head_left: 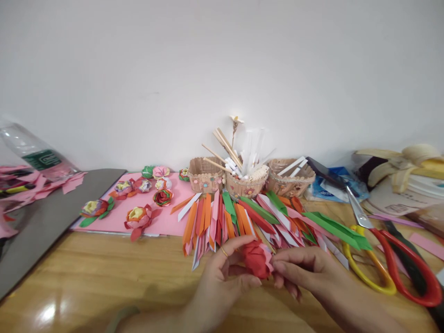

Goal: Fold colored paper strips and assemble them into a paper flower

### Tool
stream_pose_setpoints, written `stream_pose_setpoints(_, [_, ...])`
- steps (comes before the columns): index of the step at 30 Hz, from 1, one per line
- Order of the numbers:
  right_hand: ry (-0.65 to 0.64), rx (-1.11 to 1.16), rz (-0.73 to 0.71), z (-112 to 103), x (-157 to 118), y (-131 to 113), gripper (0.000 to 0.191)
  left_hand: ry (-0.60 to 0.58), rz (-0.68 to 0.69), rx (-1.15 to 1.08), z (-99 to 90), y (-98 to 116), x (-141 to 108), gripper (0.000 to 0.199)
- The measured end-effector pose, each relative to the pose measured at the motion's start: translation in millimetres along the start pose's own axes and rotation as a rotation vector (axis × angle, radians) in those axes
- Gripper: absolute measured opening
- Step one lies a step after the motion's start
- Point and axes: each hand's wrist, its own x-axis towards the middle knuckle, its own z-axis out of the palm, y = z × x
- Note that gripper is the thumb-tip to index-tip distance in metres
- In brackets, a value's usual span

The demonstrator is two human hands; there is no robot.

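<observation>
A red and pink folded paper flower (257,260) is held low in the middle of the view, above the wooden table (138,273). My left hand (225,277) curls round its left side, thumb below and index finger over the top, a ring on one finger. My right hand (305,273) pinches at the flower's right edge, its fingertips pressed together; whether a separate piece is between them cannot be made out. Just behind the hands lies a spread of folded paper strips (208,222) in orange, pink, red, green and white.
Finished paper flowers (138,217) sit on pink paper (114,224) at the left, near a plastic bottle (41,155). Decorated baskets (206,175) with sticks stand by the wall. Right: scissors (362,215), a phone (324,172), banana peel (398,171).
</observation>
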Motion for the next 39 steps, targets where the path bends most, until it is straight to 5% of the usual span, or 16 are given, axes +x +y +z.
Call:
stream_pose_setpoints(9, [0.033, 0.014, 0.055, 4.6, 3.4, 2.1, 0.032, -0.005, -0.004, -0.008, 0.8, 0.1, -1.3, 0.048])
stream_pose_setpoints(19, [0.039, -0.033, -0.043, 7.5, 2.1, 5.7, 0.037, 0.038, -0.012, -0.015, 4.5, 2.8, 1.7, 0.05])
stream_pose_setpoints(26, [0.172, -0.282, -0.205, 12.0, -1.4, 2.0, 0.021, 0.044, -0.005, 0.052, 3.4, 3.5, -0.3, 0.051])
stream_pose_setpoints(39, [0.11, -0.311, -0.164, 6.2, -4.2, 6.0, 0.016, -0.049, 0.084, 0.139, -0.8, 3.9, -1.4, 0.045])
